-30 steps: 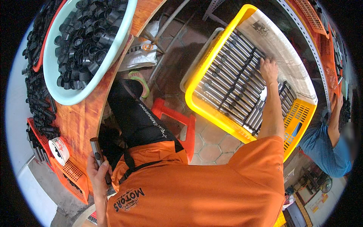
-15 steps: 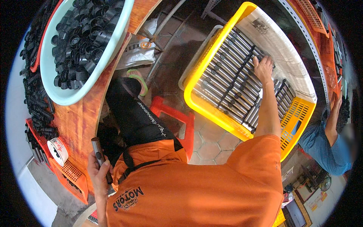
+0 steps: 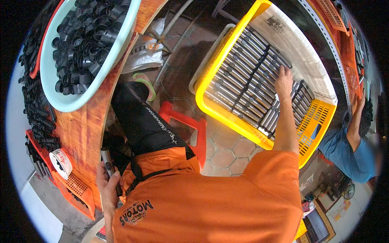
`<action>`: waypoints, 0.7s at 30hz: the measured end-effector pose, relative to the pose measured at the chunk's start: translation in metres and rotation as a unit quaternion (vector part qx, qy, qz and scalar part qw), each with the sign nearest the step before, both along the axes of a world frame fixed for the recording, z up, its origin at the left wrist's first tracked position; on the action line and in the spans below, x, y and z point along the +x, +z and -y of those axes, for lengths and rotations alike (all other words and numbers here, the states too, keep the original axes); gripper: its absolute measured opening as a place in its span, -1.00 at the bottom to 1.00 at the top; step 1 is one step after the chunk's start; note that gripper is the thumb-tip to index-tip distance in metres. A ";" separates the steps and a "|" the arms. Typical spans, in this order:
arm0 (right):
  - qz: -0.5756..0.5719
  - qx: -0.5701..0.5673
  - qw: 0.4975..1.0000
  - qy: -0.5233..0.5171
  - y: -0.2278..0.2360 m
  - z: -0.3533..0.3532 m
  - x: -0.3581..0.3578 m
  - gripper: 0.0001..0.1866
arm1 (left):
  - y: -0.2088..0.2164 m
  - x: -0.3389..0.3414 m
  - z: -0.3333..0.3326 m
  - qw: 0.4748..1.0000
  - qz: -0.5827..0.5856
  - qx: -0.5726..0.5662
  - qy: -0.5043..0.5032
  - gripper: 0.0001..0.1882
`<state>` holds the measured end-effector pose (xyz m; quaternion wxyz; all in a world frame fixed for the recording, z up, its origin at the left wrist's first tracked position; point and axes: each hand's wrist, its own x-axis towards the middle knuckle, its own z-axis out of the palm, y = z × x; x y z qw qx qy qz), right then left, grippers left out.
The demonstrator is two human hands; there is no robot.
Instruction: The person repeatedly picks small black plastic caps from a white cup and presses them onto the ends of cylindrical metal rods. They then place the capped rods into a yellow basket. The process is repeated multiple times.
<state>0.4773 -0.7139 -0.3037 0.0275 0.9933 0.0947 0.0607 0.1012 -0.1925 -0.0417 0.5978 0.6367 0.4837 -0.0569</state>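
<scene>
My left hand is closed around a silver metal tube with a dark lower part, held upright by my left hip. My right arm stretches forward into a yellow plastic crate. Inside it, several silver metal tubes with black fittings lie side by side in rows. My right hand is over the right ends of these tubes, its fingers bent down and drawn together. Whatever lies between those fingertips is hidden. Printed paper lines the crate's far right wall.
On the wooden table at left stands a pale blue basin of black plastic rings, beside a heap of black parts. Orange baskets and a white bowl sit nearer. A red stool stands ahead; a co-worker in blue is at right.
The fingers of my right hand, spread over the tubes before, have drawn together, and the hand sits slightly lower in the picture. My left hand keeps its tube, with little movement.
</scene>
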 end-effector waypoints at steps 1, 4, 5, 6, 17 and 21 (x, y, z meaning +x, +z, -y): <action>-0.009 0.000 1.000 -0.008 0.000 -0.002 -0.001 -0.48 | 0.000 0.001 0.000 1.000 0.001 0.002 0.002 -0.60; -0.033 -0.011 0.999 -0.021 -0.001 -0.002 -0.004 -0.42 | -0.001 0.002 0.000 1.000 0.002 0.008 0.002 -0.61; -0.035 -0.012 0.999 -0.026 0.001 -0.004 -0.005 -0.41 | -0.001 0.002 -0.001 1.000 0.000 0.010 -0.003 -0.61; -0.028 -0.010 0.999 -0.018 0.004 -0.005 -0.007 -0.42 | -0.001 0.002 -0.002 1.000 -0.001 0.011 -0.007 -0.62; -0.073 -0.024 0.997 0.025 0.009 -0.018 -0.046 -0.40 | -0.005 -0.005 -0.009 1.000 0.002 -0.005 0.002 -0.61; -0.081 -0.025 0.996 0.017 0.006 -0.018 -0.047 -0.34 | -0.005 -0.005 -0.010 1.000 0.002 -0.004 0.007 -0.59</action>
